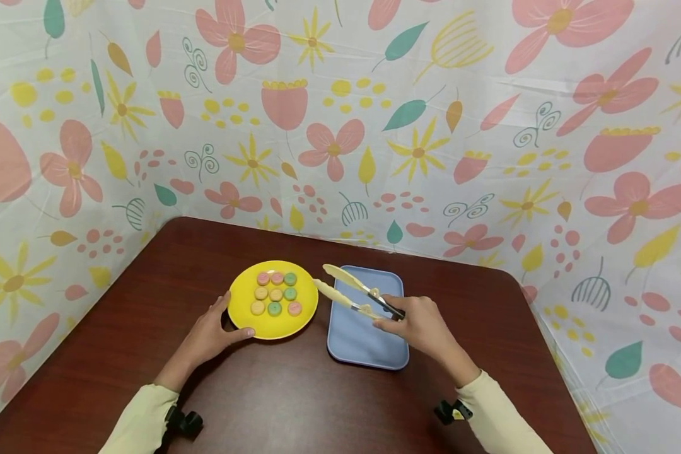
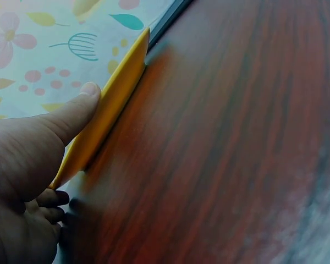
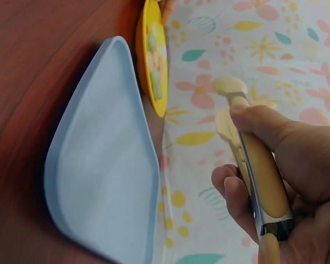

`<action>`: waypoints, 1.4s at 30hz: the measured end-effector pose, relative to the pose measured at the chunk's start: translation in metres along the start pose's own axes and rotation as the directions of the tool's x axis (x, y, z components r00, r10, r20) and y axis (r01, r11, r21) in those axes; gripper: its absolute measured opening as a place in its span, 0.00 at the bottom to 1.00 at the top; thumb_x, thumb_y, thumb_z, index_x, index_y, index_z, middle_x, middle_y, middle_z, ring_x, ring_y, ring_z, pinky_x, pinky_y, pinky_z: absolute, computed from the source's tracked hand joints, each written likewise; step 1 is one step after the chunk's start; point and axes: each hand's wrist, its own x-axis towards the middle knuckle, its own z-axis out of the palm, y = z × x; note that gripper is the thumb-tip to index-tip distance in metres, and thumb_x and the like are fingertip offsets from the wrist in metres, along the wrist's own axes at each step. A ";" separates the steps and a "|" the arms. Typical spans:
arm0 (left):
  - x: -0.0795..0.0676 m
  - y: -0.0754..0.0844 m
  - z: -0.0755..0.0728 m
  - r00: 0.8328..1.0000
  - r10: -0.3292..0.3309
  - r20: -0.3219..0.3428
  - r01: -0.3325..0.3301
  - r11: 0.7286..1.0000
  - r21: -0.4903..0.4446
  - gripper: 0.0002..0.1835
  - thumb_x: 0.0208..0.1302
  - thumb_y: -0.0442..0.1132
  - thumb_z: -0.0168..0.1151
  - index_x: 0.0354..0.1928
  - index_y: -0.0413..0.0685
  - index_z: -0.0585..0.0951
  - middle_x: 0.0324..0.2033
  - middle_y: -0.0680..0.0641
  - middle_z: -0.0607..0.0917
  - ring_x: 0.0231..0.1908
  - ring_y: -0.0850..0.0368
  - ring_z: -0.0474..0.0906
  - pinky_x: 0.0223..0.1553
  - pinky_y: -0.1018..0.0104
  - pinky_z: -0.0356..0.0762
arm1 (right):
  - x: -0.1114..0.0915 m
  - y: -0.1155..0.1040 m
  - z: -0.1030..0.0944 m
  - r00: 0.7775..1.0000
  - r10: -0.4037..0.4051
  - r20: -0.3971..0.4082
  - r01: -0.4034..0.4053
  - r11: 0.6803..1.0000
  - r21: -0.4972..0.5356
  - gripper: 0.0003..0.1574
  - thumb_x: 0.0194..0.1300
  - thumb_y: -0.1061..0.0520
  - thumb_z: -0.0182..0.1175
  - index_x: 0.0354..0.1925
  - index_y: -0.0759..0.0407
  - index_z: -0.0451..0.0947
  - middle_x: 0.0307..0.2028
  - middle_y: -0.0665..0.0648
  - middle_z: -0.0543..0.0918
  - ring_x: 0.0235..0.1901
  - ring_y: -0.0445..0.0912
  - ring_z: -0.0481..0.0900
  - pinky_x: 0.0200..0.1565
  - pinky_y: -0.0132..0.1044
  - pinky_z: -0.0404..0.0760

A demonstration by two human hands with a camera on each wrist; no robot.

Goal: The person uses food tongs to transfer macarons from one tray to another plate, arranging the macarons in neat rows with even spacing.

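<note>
On the yellow plate (image 1: pixel 272 326) lie several small round pieces (image 1: pixel 275 294) in pink, yellow and green, like macarons, set in rows. My left hand (image 1: pixel 210 331) holds the plate's left edge, its thumb (image 2: pixel 80 113) on the rim and the other fingers spread round the side. My right hand (image 1: pixel 422 321) grips a pair of tongs (image 3: pixel 264 176) with cream tips and metal arms. The tongs' arms stand apart with nothing between them, above the blue tray (image 1: pixel 369 347), tips pointing towards the plate. No pieces show on the tray.
Plate and tray stand side by side on a dark reddish-brown wooden table (image 1: pixel 295 397), with a small gap between them. A white cloth with a flower print (image 1: pixel 340 94) hangs behind the table and along its sides.
</note>
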 end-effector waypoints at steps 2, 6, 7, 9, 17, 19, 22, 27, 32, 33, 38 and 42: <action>0.000 0.000 0.000 1.000 0.002 -0.001 -0.002 1.000 -0.001 0.66 0.56 0.64 0.74 0.81 0.37 0.45 0.79 0.30 0.49 0.77 0.26 0.43 0.69 0.28 0.54 | -0.006 0.002 -0.005 0.999 0.024 -0.035 -0.024 1.000 0.000 0.38 0.56 0.44 0.78 0.60 0.59 0.83 0.13 0.43 0.68 0.13 0.36 0.60 0.17 0.29 0.60; 0.000 0.000 0.001 1.000 -0.002 0.000 0.002 1.000 0.001 0.67 0.56 0.64 0.74 0.81 0.38 0.44 0.79 0.31 0.49 0.77 0.26 0.43 0.70 0.28 0.53 | -0.018 0.010 -0.013 0.992 0.071 -0.102 -0.074 0.997 -0.022 0.37 0.56 0.44 0.78 0.60 0.59 0.84 0.15 0.44 0.72 0.15 0.37 0.64 0.18 0.30 0.64; 0.000 0.000 0.000 1.000 -0.004 0.001 0.004 1.000 0.001 0.67 0.56 0.64 0.74 0.81 0.38 0.44 0.79 0.31 0.48 0.77 0.26 0.43 0.70 0.28 0.54 | -0.021 0.013 -0.014 0.990 0.081 -0.117 -0.084 0.996 -0.028 0.37 0.56 0.43 0.78 0.59 0.59 0.84 0.17 0.44 0.75 0.16 0.38 0.65 0.19 0.30 0.65; -0.001 0.001 0.000 1.000 -0.004 0.002 0.004 1.000 0.001 0.66 0.56 0.64 0.74 0.81 0.38 0.44 0.79 0.31 0.48 0.77 0.26 0.43 0.70 0.29 0.53 | -0.027 0.020 -0.017 0.985 0.095 -0.146 -0.102 0.994 -0.041 0.35 0.58 0.42 0.77 0.58 0.58 0.85 0.21 0.46 0.81 0.18 0.38 0.69 0.20 0.31 0.68; -0.002 0.004 0.001 1.000 0.011 0.008 -0.011 1.000 -0.001 0.66 0.57 0.64 0.74 0.81 0.36 0.45 0.79 0.30 0.48 0.77 0.26 0.42 0.69 0.28 0.53 | -0.054 0.051 -0.026 0.955 0.203 -0.214 -0.226 0.970 -0.087 0.35 0.59 0.37 0.74 0.58 0.55 0.85 0.14 0.44 0.73 0.18 0.43 0.67 0.23 0.37 0.65; -0.002 0.004 0.002 1.000 0.010 0.011 -0.010 1.000 -0.002 0.66 0.57 0.64 0.74 0.81 0.36 0.44 0.79 0.30 0.48 0.77 0.26 0.42 0.69 0.28 0.54 | -0.060 0.058 -0.029 0.949 0.225 -0.222 -0.252 0.963 -0.100 0.36 0.59 0.37 0.74 0.59 0.56 0.85 0.15 0.44 0.74 0.19 0.44 0.68 0.24 0.38 0.66; -0.002 0.003 0.001 1.000 0.002 0.010 -0.002 1.000 -0.006 0.66 0.56 0.64 0.74 0.81 0.37 0.44 0.79 0.30 0.48 0.77 0.27 0.42 0.70 0.28 0.54 | -0.069 0.068 -0.033 0.936 0.272 -0.222 -0.300 0.949 -0.101 0.41 0.59 0.35 0.73 0.60 0.60 0.83 0.15 0.47 0.75 0.19 0.45 0.68 0.24 0.39 0.66; -0.002 0.003 0.000 1.000 0.003 0.007 -0.003 1.000 -0.001 0.67 0.56 0.64 0.74 0.81 0.37 0.44 0.79 0.29 0.48 0.77 0.26 0.43 0.69 0.27 0.53 | -0.079 0.086 -0.037 0.910 0.335 -0.245 -0.367 0.925 -0.099 0.46 0.60 0.33 0.72 0.62 0.65 0.81 0.20 0.55 0.82 0.20 0.48 0.71 0.25 0.41 0.68; -0.002 0.003 -0.001 1.000 0.000 0.007 0.000 1.000 0.014 0.68 0.55 0.66 0.73 0.81 0.36 0.44 0.78 0.28 0.49 0.76 0.26 0.44 0.69 0.28 0.54 | -0.085 0.102 -0.038 0.889 0.353 -0.292 -0.398 0.910 -0.111 0.45 0.59 0.36 0.74 0.60 0.68 0.81 0.38 0.70 0.88 0.30 0.61 0.83 0.34 0.57 0.78; -0.002 0.003 -0.001 1.000 -0.001 0.007 0.001 1.000 0.015 0.68 0.55 0.66 0.73 0.81 0.36 0.44 0.78 0.28 0.49 0.76 0.26 0.44 0.69 0.28 0.54 | -0.087 0.104 -0.038 0.886 0.358 -0.295 -0.404 0.908 -0.111 0.45 0.58 0.36 0.74 0.60 0.67 0.81 0.38 0.70 0.88 0.32 0.63 0.84 0.36 0.60 0.78; -0.001 0.002 0.000 1.000 -0.010 0.010 0.010 1.000 0.021 0.68 0.55 0.66 0.73 0.81 0.36 0.44 0.78 0.27 0.49 0.76 0.25 0.44 0.69 0.28 0.55 | -0.093 0.115 -0.036 0.876 0.372 -0.308 -0.423 0.899 -0.118 0.41 0.59 0.37 0.74 0.58 0.66 0.83 0.38 0.70 0.88 0.34 0.67 0.84 0.37 0.65 0.76; 0.000 0.002 0.000 1.000 -0.018 0.013 0.017 1.000 0.022 0.68 0.55 0.66 0.73 0.81 0.37 0.43 0.78 0.27 0.48 0.76 0.25 0.44 0.69 0.28 0.54 | -0.096 0.122 -0.035 0.872 0.371 -0.319 -0.428 0.895 -0.126 0.39 0.59 0.38 0.75 0.56 0.65 0.84 0.39 0.70 0.88 0.35 0.69 0.84 0.37 0.66 0.75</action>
